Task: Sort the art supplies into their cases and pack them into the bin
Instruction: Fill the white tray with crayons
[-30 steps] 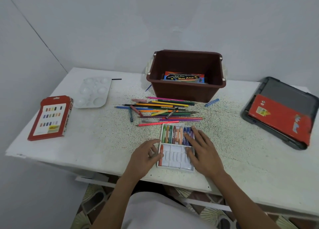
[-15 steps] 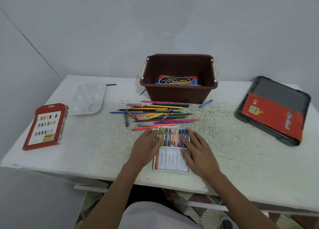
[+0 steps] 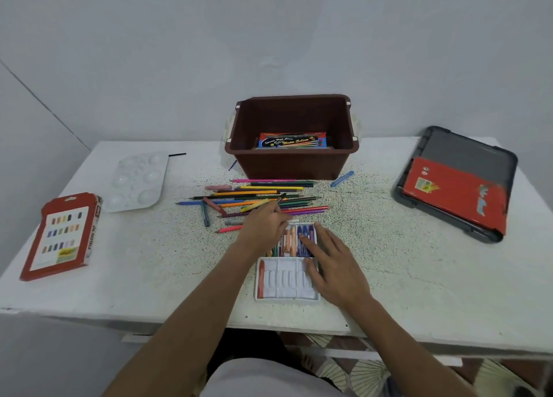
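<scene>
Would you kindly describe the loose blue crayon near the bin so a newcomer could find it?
Start at the brown bin at the back. Just off its front right corner lies the short blue crayon. Unlike the coloured pencils piled left of it, it lies alone.

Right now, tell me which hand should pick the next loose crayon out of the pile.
Left. The left hand has its fingertips at the near edge of the pile, while the right hand lies flat on the crayon tray, likely steadying it.
</scene>
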{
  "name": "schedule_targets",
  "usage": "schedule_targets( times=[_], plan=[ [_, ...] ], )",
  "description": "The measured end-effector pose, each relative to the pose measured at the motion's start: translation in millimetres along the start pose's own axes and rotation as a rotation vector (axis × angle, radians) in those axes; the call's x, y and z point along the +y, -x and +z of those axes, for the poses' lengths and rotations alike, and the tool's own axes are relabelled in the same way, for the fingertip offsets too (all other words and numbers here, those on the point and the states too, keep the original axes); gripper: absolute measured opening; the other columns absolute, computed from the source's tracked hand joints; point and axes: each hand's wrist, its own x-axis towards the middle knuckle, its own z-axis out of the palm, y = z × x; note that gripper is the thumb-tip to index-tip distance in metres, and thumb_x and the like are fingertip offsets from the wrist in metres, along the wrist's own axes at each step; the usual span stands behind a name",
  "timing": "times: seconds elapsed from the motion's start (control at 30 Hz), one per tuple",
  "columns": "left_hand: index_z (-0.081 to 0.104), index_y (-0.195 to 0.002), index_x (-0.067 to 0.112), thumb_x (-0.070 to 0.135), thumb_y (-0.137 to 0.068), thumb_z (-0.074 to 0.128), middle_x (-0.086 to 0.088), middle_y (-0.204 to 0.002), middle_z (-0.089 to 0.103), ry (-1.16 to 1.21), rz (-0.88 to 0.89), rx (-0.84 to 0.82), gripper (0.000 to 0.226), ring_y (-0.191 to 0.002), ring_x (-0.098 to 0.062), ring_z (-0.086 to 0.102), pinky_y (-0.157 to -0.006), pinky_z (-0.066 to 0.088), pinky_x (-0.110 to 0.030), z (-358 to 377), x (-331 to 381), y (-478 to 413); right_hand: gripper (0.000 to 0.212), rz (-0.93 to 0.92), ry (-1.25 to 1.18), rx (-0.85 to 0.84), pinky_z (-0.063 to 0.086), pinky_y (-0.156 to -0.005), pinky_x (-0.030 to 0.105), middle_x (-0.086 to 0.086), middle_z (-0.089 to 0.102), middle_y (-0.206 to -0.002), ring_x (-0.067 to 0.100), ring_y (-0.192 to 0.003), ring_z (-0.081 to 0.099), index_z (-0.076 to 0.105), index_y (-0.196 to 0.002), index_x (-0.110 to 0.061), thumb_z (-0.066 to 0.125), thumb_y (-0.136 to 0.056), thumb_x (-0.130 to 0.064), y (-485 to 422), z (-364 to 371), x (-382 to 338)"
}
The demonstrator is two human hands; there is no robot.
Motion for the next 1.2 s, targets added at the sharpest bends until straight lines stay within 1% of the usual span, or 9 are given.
schedule_targets(
  times=[0.17,0.33,0.47,0.73,0.83,0.9,0.97,1.07,1.2],
  plan=[
    [0.065,-0.125,0.016,0.020,-0.101,0.048,-0.009,-0.121,0.057,-0.054,-0.009,-0.141,0.029,-0.116,-0.024,0.053,-0.097,0.046,-0.037,-3.7,5.6,-10.9,0.052,-0.008,-0.007,0.019,0.028,-0.118,0.042,0.007,0.025,-0.161,0.028,-0.145,0.028,0.043,-0.148,-0.024,0.032,-0.101,-0.043,-0.6,2.6,1.7],
    [0.059,-0.114,0.015,0.014,-0.095,0.052,-0.008,-0.118,0.053,-0.036,-0.097,-0.219,0.020,-0.117,-0.025,0.049,-0.098,0.042,-0.038,-4.9,10.4,-19.1,0.050,-0.015,-0.005,0.022,0.030,-0.117,0.043,0.009,0.027,-0.160,0.029,-0.144,0.030,0.046,-0.146,-0.021,0.035,-0.101,-0.040,-1.2,3.5,2.0],
    [0.056,-0.112,0.017,0.014,-0.093,0.054,-0.006,-0.116,0.053,-0.065,-0.092,-0.262,0.019,-0.115,-0.025,0.047,-0.098,0.038,-0.039,-11.5,12.7,-23.6,0.050,-0.014,-0.004,0.022,0.030,-0.117,0.042,0.009,0.027,-0.160,0.029,-0.144,0.030,0.045,-0.146,-0.022,0.036,-0.100,-0.040,-0.7,2.5,2.2],
    [0.056,-0.117,0.024,0.019,-0.095,0.053,0.003,-0.120,0.058,-0.151,-0.011,-0.204,0.023,-0.117,-0.021,0.045,-0.101,0.027,-0.040,-13.2,11.5,-18.2,0.051,-0.007,-0.003,0.015,0.030,-0.117,0.043,0.007,0.025,-0.161,0.028,-0.145,0.028,0.043,-0.147,-0.024,0.033,-0.101,-0.042,-1.2,2.6,2.5],
    [0.061,-0.114,0.023,0.021,-0.094,0.056,0.003,-0.115,0.060,-0.084,0.023,-0.124,0.020,-0.113,-0.018,0.052,-0.106,0.032,-0.042,-12.5,7.2,-12.3,0.051,-0.003,0.002,0.007,0.030,-0.117,0.043,0.006,0.025,-0.161,0.027,-0.145,0.028,0.042,-0.148,-0.025,0.032,-0.101,-0.043,-1.7,1.5,1.9],
    [0.062,-0.111,0.021,0.019,-0.094,0.057,0.003,-0.111,0.058,0.007,0.037,-0.050,0.018,-0.102,-0.016,0.056,-0.099,0.042,-0.042,-12.8,3.7,-7.1,0.051,0.007,0.006,0.001,0.030,-0.117,0.042,0.005,0.023,-0.161,0.026,-0.146,0.026,0.040,-0.149,-0.026,0.030,-0.101,-0.044,-2.6,1.9,1.3],
    [0.061,-0.114,0.022,0.019,-0.095,0.056,0.005,-0.111,0.053,0.093,0.007,-0.021,0.020,-0.095,-0.011,0.056,-0.086,0.050,-0.033,-16.6,3.1,1.3,0.052,0.017,0.014,-0.011,0.029,-0.117,0.042,0.003,0.022,-0.162,0.025,-0.147,0.024,0.038,-0.150,-0.027,0.029,-0.102,-0.044,-2.9,1.6,0.8],
    [0.063,-0.121,0.025,0.023,-0.097,0.057,0.009,-0.107,0.046,0.204,-0.065,-0.013,0.025,-0.088,-0.006,0.053,-0.073,0.044,-0.016,-21.7,-1.1,17.7,0.052,0.021,0.025,-0.022,0.027,-0.118,0.043,0.004,0.020,-0.162,0.025,-0.147,0.022,0.035,-0.151,-0.028,0.027,-0.102,-0.044,-2.3,0.4,0.3],
    [0.065,-0.120,0.031,0.020,-0.092,0.066,0.011,-0.098,0.057,0.323,-0.139,-0.038,0.031,-0.086,-0.003,0.056,-0.077,0.049,-0.021,-26.8,-14.2,37.6,0.052,0.023,0.022,-0.021,0.030,-0.117,0.045,0.006,0.023,-0.161,0.027,-0.146,0.025,0.036,-0.151,-0.027,0.024,-0.103,-0.045,-2.3,-1.0,-3.2]
  ],
)
